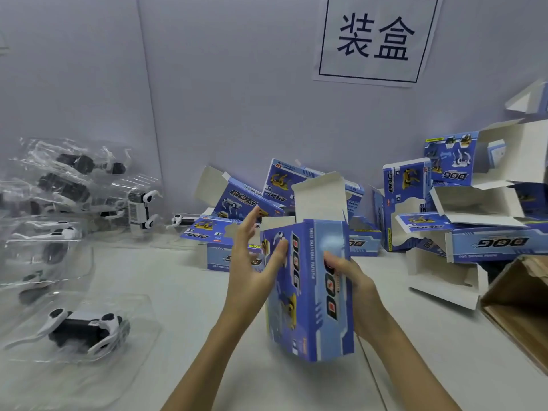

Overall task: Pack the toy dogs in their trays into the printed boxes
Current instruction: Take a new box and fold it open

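On a white tabletop before a pale lilac wall with a paper sign, the right hand grips an upright blue printed cardboard box, top flap open. The left hand, fingers straight, touches its side. A black-and-white toy dog in a clear plastic tray lies left.

Background was pretty plain: a pale grey-lilac wall with a white paper sign stuck on it, two big black Chinese characters inside a black border. White table underneath, soft even light.
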`<state>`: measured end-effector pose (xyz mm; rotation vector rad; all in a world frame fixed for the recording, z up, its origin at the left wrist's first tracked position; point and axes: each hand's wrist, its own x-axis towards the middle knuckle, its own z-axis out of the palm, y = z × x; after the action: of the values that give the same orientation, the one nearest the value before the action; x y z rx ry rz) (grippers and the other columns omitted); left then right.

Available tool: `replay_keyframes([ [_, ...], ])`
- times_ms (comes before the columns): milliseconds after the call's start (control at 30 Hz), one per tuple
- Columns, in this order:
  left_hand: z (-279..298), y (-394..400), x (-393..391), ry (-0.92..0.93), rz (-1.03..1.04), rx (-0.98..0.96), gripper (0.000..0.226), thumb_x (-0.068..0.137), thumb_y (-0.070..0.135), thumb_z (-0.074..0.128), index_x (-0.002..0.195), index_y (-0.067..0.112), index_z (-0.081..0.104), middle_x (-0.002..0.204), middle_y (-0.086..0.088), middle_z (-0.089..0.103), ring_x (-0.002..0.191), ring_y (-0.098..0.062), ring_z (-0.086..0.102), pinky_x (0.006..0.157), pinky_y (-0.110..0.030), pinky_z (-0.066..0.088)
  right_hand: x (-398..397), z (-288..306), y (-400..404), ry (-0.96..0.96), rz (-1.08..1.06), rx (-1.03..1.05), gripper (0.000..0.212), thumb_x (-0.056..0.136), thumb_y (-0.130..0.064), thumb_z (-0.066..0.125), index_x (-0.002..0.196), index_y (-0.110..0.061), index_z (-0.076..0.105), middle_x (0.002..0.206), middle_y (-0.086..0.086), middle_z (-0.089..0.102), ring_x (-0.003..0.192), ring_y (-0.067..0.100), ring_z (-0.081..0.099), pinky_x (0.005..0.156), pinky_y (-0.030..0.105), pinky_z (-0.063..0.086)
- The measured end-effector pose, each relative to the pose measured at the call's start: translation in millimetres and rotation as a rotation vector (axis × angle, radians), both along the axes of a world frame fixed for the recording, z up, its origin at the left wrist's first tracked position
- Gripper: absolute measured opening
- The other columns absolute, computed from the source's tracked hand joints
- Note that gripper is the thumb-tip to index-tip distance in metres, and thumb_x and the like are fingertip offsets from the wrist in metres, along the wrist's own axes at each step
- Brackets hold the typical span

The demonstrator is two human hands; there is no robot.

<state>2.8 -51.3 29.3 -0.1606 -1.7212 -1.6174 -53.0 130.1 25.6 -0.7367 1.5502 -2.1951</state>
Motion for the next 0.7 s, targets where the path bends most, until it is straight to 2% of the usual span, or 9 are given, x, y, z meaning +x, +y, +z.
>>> replay_keyframes([
  [100,-2,-8,-1,-0.165,-0.257,0.211,0.07,0.081,0.048,0.077,0.139,0.063,0.042,0.135,0.017,0.067,0.12,-0.011,0.068,0.076,-0.026,0.062,-5,-2,0,0.004,0.007,-0.034,0.062,0.075,-0.046,0.083,0.132,-0.025,0.07,0.116,0.011,0.076,0.102,0.03,0.076,0.077,0.039,0.063],
  [167,-5,-9,-2,-0.156,-0.248,0.219,0.066,0.082,0.042,0.08,0.137,0.059,0.048,0.125,0.012,0.073,0.116,-0.015,0.071,0.076,-0.028,0.063,-4,1,-5,0.151,-0.137,-0.059,0.057,0.094,-0.036,0.064,0.149,-0.042,0.052,0.13,0.002,0.072,0.113,0.026,0.073,0.085,0.042,0.063],
  [233,-4,-9,-2,-0.11,-0.161,0.174,0.068,0.081,0.036,0.083,0.137,0.056,0.05,0.128,0.014,0.07,0.122,-0.014,0.067,0.079,-0.03,0.063,-3,2,-9,0.349,-0.306,-0.062,0.063,0.099,-0.033,0.057,0.157,-0.046,0.035,0.136,-0.009,0.066,0.122,0.018,0.069,0.088,0.033,0.061],
  [333,-5,-7,0,-0.037,-0.08,-0.064,0.069,0.082,0.031,0.086,0.139,0.044,0.049,0.135,0.032,0.056,0.126,0.004,0.058,0.09,-0.021,0.058,3,-2,-15,0.619,-0.444,0.093,0.054,0.098,-0.047,0.063,0.149,-0.045,0.046,0.146,-0.026,0.053,0.135,-0.003,0.051,0.095,0.013,0.05],
  [400,-7,-6,0,-0.025,-0.119,-0.134,0.063,0.087,0.024,0.084,0.138,0.031,0.047,0.133,0.038,0.051,0.124,0.009,0.057,0.09,-0.014,0.055,2,-5,-17,0.696,-0.475,0.171,0.044,0.098,-0.047,0.067,0.14,-0.042,0.056,0.145,-0.018,0.054,0.141,0.006,0.048,0.102,0.019,0.049],
  [433,-8,-6,-2,-0.022,-0.145,-0.148,0.06,0.089,0.021,0.082,0.135,0.026,0.045,0.13,0.037,0.051,0.123,0.007,0.059,0.091,-0.018,0.057,1,-5,-17,0.698,-0.481,0.181,0.038,0.098,-0.043,0.07,0.135,-0.041,0.061,0.143,-0.016,0.055,0.142,0.01,0.047,0.102,0.022,0.051],
  [500,-9,-5,-4,-0.004,-0.138,-0.18,0.053,0.09,0.018,0.08,0.129,0.022,0.044,0.123,0.035,0.051,0.119,0.004,0.061,0.089,-0.024,0.06,1,-4,-15,0.663,-0.486,0.179,0.036,0.094,-0.037,0.073,0.128,-0.043,0.068,0.147,-0.017,0.052,0.149,0.001,0.036,0.098,0.016,0.05],
  [567,-9,-6,-5,0.037,-0.137,-0.169,0.047,0.09,0.014,0.08,0.121,0.022,0.046,0.117,0.029,0.049,0.112,-0.001,0.064,0.079,-0.019,0.059,2,0,-14,0.682,-0.504,0.17,0.039,0.091,-0.03,0.075,0.129,-0.039,0.069,0.152,-0.014,0.049,0.145,-0.014,0.032,0.094,0.006,0.046],
  [700,-11,-10,-7,0.059,-0.16,-0.125,0.045,0.086,0.023,0.083,0.114,0.024,0.048,0.143,0.024,0.039,0.14,-0.007,0.046,0.088,-0.028,0.061,3,4,-14,0.681,-0.462,0.127,0.046,0.088,-0.035,0.074,0.134,-0.031,0.067,0.144,-0.017,0.053,0.14,0.0,0.047,0.092,0.018,0.057],
])
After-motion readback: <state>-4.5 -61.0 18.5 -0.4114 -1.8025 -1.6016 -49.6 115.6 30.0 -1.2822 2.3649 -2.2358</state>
